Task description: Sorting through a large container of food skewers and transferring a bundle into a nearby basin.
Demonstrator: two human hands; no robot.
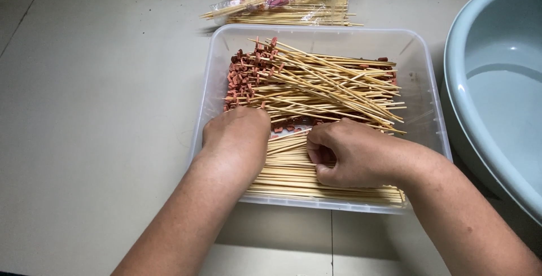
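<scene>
Bamboo skewers fill a clear plastic tray [420,84] standing on a pale counter [96,112], seen from above. Two layers lie in it. The bare skewers [293,177] sit along the near wall, their long axis running left to right, straight across in front of the person. Behind them a looser heap of skewers tipped with small reddish-brown pieces [316,81] fans out, the tipped ends gathered at the far left of the tray.

Both hands rest inside the tray at its near edge. The left hand [237,132] is curled palm down on the sticks, its fingers tucked under and hidden, so I cannot tell whether it grips anything. The right hand [353,154] lies just beside it, fingers bent inward and pinching at the bare skewers beneath. The right hand sits more squarely over the bare bundle; the left touches the border between the two layers.

Beyond the tray lies an opened plastic packet of skewers [288,2]. A pale blue basin [497,78] stands at the right.
</scene>
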